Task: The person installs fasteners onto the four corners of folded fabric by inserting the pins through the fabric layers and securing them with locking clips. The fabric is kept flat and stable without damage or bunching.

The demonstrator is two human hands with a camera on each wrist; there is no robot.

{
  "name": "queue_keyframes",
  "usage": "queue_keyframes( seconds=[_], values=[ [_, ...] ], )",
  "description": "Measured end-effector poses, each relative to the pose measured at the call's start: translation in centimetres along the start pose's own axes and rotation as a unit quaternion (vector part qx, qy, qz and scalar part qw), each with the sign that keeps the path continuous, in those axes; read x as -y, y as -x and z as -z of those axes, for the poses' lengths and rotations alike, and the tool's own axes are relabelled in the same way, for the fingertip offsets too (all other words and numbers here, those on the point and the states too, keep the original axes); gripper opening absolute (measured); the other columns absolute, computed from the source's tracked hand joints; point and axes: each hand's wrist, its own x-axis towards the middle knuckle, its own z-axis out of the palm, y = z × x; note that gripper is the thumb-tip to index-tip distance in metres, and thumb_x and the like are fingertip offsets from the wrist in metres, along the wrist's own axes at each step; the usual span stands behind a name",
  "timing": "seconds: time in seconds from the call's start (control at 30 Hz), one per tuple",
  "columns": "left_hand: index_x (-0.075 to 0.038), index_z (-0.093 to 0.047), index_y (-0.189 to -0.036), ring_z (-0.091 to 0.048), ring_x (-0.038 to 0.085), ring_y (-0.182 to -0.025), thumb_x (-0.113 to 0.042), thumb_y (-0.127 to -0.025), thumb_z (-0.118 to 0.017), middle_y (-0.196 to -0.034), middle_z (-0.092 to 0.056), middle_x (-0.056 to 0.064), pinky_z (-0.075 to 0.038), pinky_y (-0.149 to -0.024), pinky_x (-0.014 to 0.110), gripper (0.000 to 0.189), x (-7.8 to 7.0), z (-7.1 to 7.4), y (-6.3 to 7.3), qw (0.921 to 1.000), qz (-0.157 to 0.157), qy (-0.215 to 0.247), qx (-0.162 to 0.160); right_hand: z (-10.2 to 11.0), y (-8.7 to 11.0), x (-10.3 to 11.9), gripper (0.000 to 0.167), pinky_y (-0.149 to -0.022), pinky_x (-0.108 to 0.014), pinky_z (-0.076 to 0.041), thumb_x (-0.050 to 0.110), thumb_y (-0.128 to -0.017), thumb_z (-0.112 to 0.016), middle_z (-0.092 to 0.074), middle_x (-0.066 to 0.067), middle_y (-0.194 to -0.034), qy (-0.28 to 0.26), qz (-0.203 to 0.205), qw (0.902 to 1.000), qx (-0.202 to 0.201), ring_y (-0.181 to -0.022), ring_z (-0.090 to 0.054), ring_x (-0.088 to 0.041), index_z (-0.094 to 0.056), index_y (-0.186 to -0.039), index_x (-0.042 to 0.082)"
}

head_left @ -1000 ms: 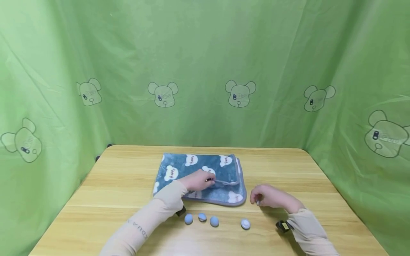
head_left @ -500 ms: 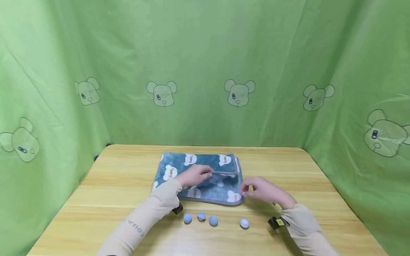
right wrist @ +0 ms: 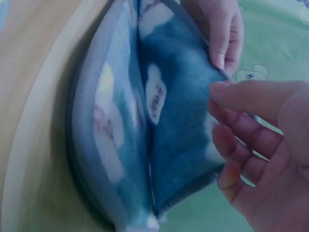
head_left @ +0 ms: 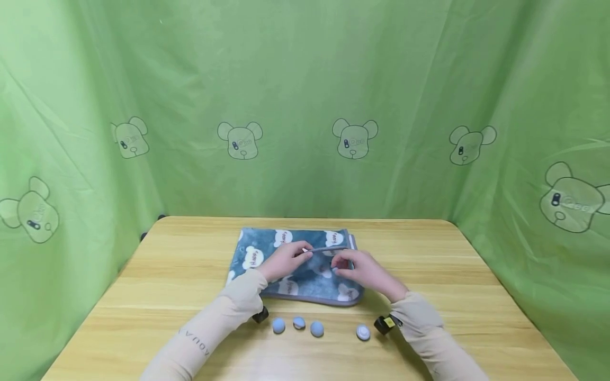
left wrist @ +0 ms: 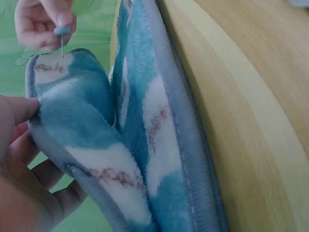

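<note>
Both hands at a folded bear-print fleece blanket (head_left: 312,290)
Head: it lies mid-surface (head_left: 157,275), long axis parallel to the far edge, opening facing the near edge; the left hand (head_left: 286,261) pinches its raised upper layer (head_left: 305,237). Left wrist: the right hand (left wrist: 41,24) pinches a blue-headed pin (left wrist: 62,30), shaft toward the fleece. Right wrist: likely light, soft, floppy; bound trim (right wrist: 84,111) seems the best hold.

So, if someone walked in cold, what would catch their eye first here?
Probably the bright green curtain printed with bear outlines, hanging behind and beside the pale wooden table. Next, near the table's middle, the folded teal plush blanket with white bear heads, its upper flap held up by the person's left hand. Near that flap, the right hand pinches a thin pin with a pale-blue head, clearest in the left wrist view.
</note>
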Motion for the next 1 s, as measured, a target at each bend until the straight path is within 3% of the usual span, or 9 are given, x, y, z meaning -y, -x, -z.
queue_keyframes(
  seconds=[0.13, 0.27, 0.47, 0.67, 0.77, 0.83, 0.93, 1.0],
  values=[
    [-0.016, -0.065, -0.111, -0.039, 0.007, -0.055, -0.025, -0.101, -0.053, -0.065, -0.048, -0.005, -0.036, -0.055, 0.022, 0.018, 0.2, -0.1, 0.1, 0.9999, -0.005, 0.014, -0.006, -0.7, -0.9, -0.3, 0.010, -0.072, -0.027, -0.052, 0.007, -0.083, -0.074, -0.067, 0.001, -0.088, 0.002, 0.002, 0.9999, -0.017, -0.078, -0.056, -0.005, -0.068, -0.090, 0.012],
    [-0.016, -0.065, -0.112, -0.038, 0.007, -0.054, -0.025, -0.101, -0.053, -0.064, -0.045, -0.007, -0.035, -0.053, 0.021, 0.018, 0.5, -0.1, 0.2, 0.9996, -0.007, 0.025, -0.005, -1.4, -1.7, -0.7, 0.011, -0.072, -0.027, -0.052, 0.005, -0.082, -0.075, -0.068, 0.000, -0.090, 0.015, 0.019, 0.9988, -0.043, -0.079, -0.058, -0.008, -0.068, -0.089, 0.012],
    [-0.015, -0.064, -0.115, -0.041, 0.007, -0.057, -0.024, -0.101, -0.053, -0.068, -0.051, -0.004, -0.036, -0.056, 0.021, 0.020, 0.3, 0.1, 0.6, 0.9995, -0.011, 0.030, 0.000, -2.2, -2.7, -0.9, 0.012, -0.075, -0.032, -0.052, 0.004, -0.081, -0.075, -0.069, -0.002, -0.089, 0.029, 0.037, 0.9955, -0.082, -0.083, -0.060, -0.015, -0.069, -0.089, 0.010],
    [-0.017, -0.063, -0.122, -0.053, 0.005, -0.070, -0.025, -0.102, -0.051, -0.093, -0.070, 0.001, -0.044, -0.065, 0.022, 0.025, 0.2, 0.0, 1.0, 0.9997, -0.020, 0.011, 0.008, -2.7, -3.6, -0.7, 0.012, -0.079, -0.036, -0.053, 0.005, -0.082, -0.075, -0.068, 0.001, -0.086, 0.040, 0.016, 0.9944, -0.097, -0.085, -0.061, -0.016, -0.067, -0.087, 0.012],
    [-0.018, -0.063, -0.124, -0.052, 0.004, -0.070, -0.025, -0.102, -0.051, -0.099, -0.071, 0.000, -0.045, -0.067, 0.022, 0.026, 0.3, -0.2, 1.0, 0.9996, -0.026, 0.001, 0.007, -3.1, -4.1, -0.7, 0.015, -0.080, -0.039, -0.054, 0.005, -0.081, -0.076, -0.067, 0.000, -0.085, 0.041, 0.012, 0.9941, -0.100, -0.085, -0.062, -0.017, -0.065, -0.087, 0.013],
    [-0.018, -0.063, -0.125, -0.048, 0.006, -0.065, -0.024, -0.102, -0.051, -0.095, -0.070, -0.001, -0.043, -0.065, 0.023, 0.027, 0.3, -0.2, 1.1, 0.9996, -0.026, 0.000, 0.007, -3.3, -4.3, -0.7, 0.018, -0.080, -0.042, -0.055, 0.003, -0.079, -0.077, -0.067, -0.002, -0.085, 0.033, 0.011, 0.9939, -0.105, -0.085, -0.063, -0.019, -0.063, -0.087, 0.012],
    [-0.017, -0.063, -0.125, -0.046, 0.006, -0.063, -0.024, -0.102, -0.051, -0.098, -0.070, -0.001, -0.043, -0.065, 0.023, 0.027, 0.4, -0.2, 1.1, 0.9997, -0.023, 0.005, 0.006, -3.6, -4.5, -0.7, 0.026, -0.080, -0.040, -0.056, -0.001, -0.077, -0.077, -0.067, -0.003, -0.086, 0.011, 0.007, 0.9939, -0.109, -0.085, -0.064, -0.019, -0.060, -0.094, 0.009],
    [-0.017, -0.063, -0.125, -0.048, 0.005, -0.064, -0.024, -0.102, -0.050, -0.102, -0.070, -0.001, -0.044, -0.067, 0.023, 0.027, 0.4, -0.2, 1.2, 0.9997, -0.023, 0.005, 0.007, -3.7, -4.5, -0.8, 0.038, -0.080, -0.038, -0.056, -0.004, -0.077, -0.076, -0.068, -0.004, -0.086, -0.002, 0.009, 0.9937, -0.111, -0.084, -0.065, -0.019, -0.058, -0.107, 0.008]
  ],
)
